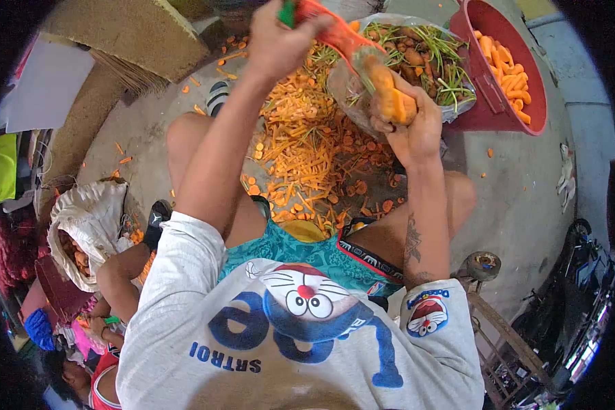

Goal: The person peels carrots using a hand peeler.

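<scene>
My left hand (283, 44) is closed around a red peeler (338, 35) with a green part at its grip end. The peeler is smeared by motion, and its forked head lies against the upper end of a carrot (396, 104). My right hand (420, 126) grips that carrot, which is partly bright orange and partly brown. Right behind it stands a plastic-lined container (468, 102) of unpeeled carrots (417, 55) with green stalks. Below both hands, orange peelings (297, 143) and round cut ends are heaped on the floor between my legs.
A red tub (463, 31) at the upper right holds peeled carrots (506, 72). At left, another person's arm (123, 273) is beside a white sack (89, 212) of brown roots. A metal frame (506, 335) stands at lower right, and a broom (126, 72) lies upper left.
</scene>
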### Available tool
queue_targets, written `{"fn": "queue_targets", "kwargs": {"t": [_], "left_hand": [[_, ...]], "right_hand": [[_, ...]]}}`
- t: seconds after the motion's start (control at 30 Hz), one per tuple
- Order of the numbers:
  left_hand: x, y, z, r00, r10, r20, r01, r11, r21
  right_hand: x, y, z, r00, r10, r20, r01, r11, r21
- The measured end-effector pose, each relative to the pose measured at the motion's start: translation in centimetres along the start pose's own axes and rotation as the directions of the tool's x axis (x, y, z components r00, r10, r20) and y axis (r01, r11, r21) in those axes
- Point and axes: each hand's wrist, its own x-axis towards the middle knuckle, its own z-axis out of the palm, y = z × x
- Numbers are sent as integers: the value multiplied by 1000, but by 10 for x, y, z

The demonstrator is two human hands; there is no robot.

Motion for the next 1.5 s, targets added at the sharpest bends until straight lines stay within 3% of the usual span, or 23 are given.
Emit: {"fn": "queue_targets", "kwargs": {"t": [0.03, 0.1, 0.23, 0.3, 0.4, 0.47, 0.57, 0.63, 0.67, 0.73, 0.77, 0.83, 0.87, 0.9, 0.93, 0.97, 1.03, 1.1, 1.23, 1.3, 1.33, 1.4, 1.5], "left_hand": [[1, -3, -5, 1000, 4, 5, -4, 1000, -3], [2, 1, -10, 977, -198, -86, 196, 980, -24], [-31, 21, 27, 994, -84, 67, 82, 996, 30], [-30, 29, 26, 993, 51, 109, -41, 995, -93], [-1, -8, -11, 998, -44, -48, 42, 998, -52], [-2, -2, -8, 977, -160, -142, 148, 984, -95], [-34, 16, 32, 985, 171, 26, -169, 982, -86], [-26, 19, 27, 988, 144, 50, -142, 989, -39], [-25, 19, 22, 991, 110, 78, -111, 994, 12], [-6, -1, 2, 999, 16, -43, -18, 998, -68], [3, 0, -6, 987, -77, -143, 55, 987, -154], [-5, 1, -4, 993, -6, -115, -20, 976, -218], [-19, 8, 9, 996, -60, -61, 51, 989, -141], [-33, 17, 23, 992, -125, -9, 124, 990, -60], [-40, 30, 35, 993, 85, 76, -72, 984, -164], [-36, 28, 34, 994, 79, 76, -66, 984, -168], [-23, 10, 21, 992, 126, 20, -126, 991, -38], [-5, -6, 0, 990, 113, -81, -115, 993, -12], [-17, 16, 10, 989, -105, -104, 79, 970, -229], [-38, 26, 35, 985, 173, 0, -170, 967, -187], [-35, 24, 34, 986, 168, -1, -165, 968, -190], [-25, 12, 21, 986, 165, 25, -164, 986, -37], [-1, -10, -15, 995, 2, -103, -11, 997, -83]], "right_hand": [[-3, 1, -1, 1000, -7, -2, 7, 1000, -1], [-6, 1, 25, 951, -41, -306, 18, 997, -78], [-3, 0, 22, 937, -84, -340, 24, 984, -178], [-7, 2, 27, 925, -123, -360, 38, 971, -234], [-11, 2, 11, 985, -70, -160, 52, 992, -110], [-7, -1, 13, 974, -44, -223, 23, 995, -99], [-2, 0, 36, 925, -79, -373, 29, 990, -138], [5, 9, 30, 801, -198, -565, 120, 978, -173], [0, 8, 19, 801, -187, -569, 106, 979, -173], [-9, -3, -2, 998, -33, -44, 30, 997, -68], [-9, -3, 2, 999, -36, -38, 34, 997, -68], [-8, -6, 11, 973, -21, -230, 0, 996, -91], [-2, -5, 23, 973, -27, -228, 6, 996, -93], [7, 0, 41, 903, -146, -404, 85, 982, -166], [11, 3, 50, 788, -264, -556, 143, 957, -252], [8, 2, 45, 786, -261, -561, 137, 958, -253], [-7, 1, 26, 941, -139, -308, 73, 973, -219], [-7, 0, 13, 978, -96, -184, 66, 984, -163], [1, -5, 23, 954, -92, -286, 54, 989, -136], [10, 0, 47, 790, -217, -573, 113, 971, -211], [6, 2, 37, 788, -213, -577, 108, 971, -211], [-4, 6, 11, 952, -181, -246, 92, 938, -334], [-6, 1, 11, 977, -101, -186, 62, 977, -206]]}}
